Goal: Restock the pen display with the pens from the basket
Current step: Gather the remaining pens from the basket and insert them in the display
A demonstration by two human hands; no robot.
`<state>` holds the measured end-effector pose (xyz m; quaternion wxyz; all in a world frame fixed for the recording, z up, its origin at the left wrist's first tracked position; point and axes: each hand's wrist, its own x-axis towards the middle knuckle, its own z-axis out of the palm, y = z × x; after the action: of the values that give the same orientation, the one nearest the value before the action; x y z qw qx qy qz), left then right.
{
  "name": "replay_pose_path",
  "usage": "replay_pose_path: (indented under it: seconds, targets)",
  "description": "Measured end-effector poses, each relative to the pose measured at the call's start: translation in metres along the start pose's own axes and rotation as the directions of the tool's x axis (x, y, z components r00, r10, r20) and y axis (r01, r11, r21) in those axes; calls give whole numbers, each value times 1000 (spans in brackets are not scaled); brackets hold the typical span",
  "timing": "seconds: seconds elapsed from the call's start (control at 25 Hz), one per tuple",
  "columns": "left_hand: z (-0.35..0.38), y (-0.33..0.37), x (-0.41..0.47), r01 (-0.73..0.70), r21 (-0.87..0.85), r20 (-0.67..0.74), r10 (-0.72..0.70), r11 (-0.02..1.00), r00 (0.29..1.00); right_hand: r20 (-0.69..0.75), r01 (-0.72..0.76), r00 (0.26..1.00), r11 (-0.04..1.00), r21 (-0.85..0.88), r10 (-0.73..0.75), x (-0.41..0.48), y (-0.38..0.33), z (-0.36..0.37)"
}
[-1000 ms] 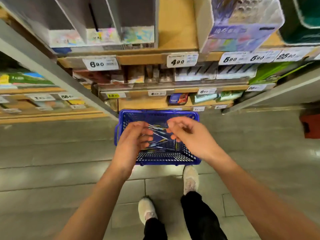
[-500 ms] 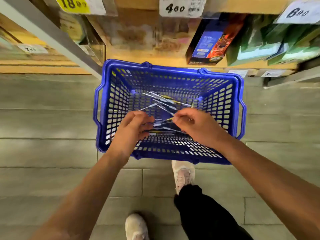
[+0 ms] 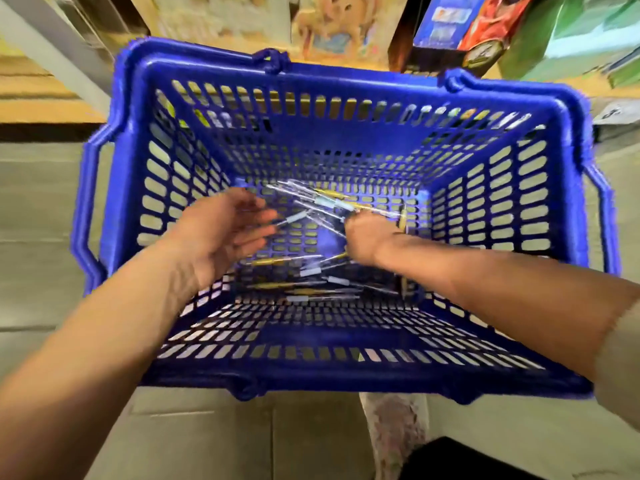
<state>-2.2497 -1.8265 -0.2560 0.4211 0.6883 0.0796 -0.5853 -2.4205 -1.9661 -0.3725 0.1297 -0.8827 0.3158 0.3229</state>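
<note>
A blue plastic basket point(image 3: 311, 81) stands on the floor and fills most of the view. Several clear pens point(image 3: 304, 289) with yellow or pale grips lie loose on its bottom. Both my hands reach inside it. My left hand point(image 3: 225, 233) hovers with relaxed, spread fingers just left of a pen cluster point(image 3: 322, 199), holding nothing. My right hand point(image 3: 367, 237) has its fingers curled around pens near the basket's middle; the view is blurred and the fingers are mostly hidden behind the back of the hand.
The lowest wooden shelf point(image 3: 38, 109) runs along the top of the view, with boxed goods: a blue and red box point(image 3: 460, 26) and green packs point(image 3: 581, 39). Grey tiled floor point(image 3: 41, 202) surrounds the basket. My shoe point(image 3: 394, 431) is below it.
The view has dropped much closer to the basket, which now looms large. My left hand has opened and spread. My right hand has closed over pens deeper in the basket.
</note>
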Motion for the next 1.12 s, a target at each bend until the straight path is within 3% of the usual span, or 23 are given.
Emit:
replay_pose_path:
  seconds: [0.16,0.28,0.36,0.4,0.48,0.52,0.56,0.64,0.72,0.76,0.8,0.88,0.92,1.0,1.12]
  targets:
    - [-3,3,-2,-27,41,28,26,999,999,-74,70,995,997,-45,-73,-2,11,8]
    - [3,5,-7,-55,110,45,50,992,998,20,56,998,996,-64,-55,-5,21,-13]
    - [8,2,-13,-75,147,34,71,986,997,88,92,991,992,84,-99,-15,21,-31]
    - [10,-2,-16,-97,187,22,94,977,995,102,97,985,944,314,-136,-21,16,-37]
    - [14,-14,-18,-173,295,17,176,940,984,112,61,966,622,780,-235,-38,0,-45]
    - [16,-20,-18,-212,306,36,212,928,977,91,69,949,477,876,-303,-44,-9,-45]
    - [17,-23,-18,-232,285,57,225,930,973,58,98,930,395,913,-364,-48,-18,-42]
    - [14,-25,-14,-244,209,65,235,947,970,1,154,882,289,945,-472,-52,-33,-37]
    - [6,-20,-13,-262,149,48,257,954,965,15,117,848,216,969,-530,-47,-34,-35]
    - [2,-18,-13,-268,133,39,265,954,963,45,106,852,256,961,-521,-41,-30,-33]
    - [-1,-15,-13,-268,128,31,266,955,963,77,132,871,383,914,-485,-34,-24,-31]
    - [-7,-12,-15,-254,139,29,252,957,967,103,230,928,771,594,-357,-18,-6,-23]
    - [-10,-11,-17,-250,136,33,248,959,968,112,244,945,892,380,-306,-11,3,-17]
    - [-13,-11,-21,-255,115,39,253,960,967,149,260,951,961,94,-272,-4,12,-2]
    - [-17,-11,-26,-287,106,37,285,952,958,80,346,938,928,-136,-338,0,12,16]
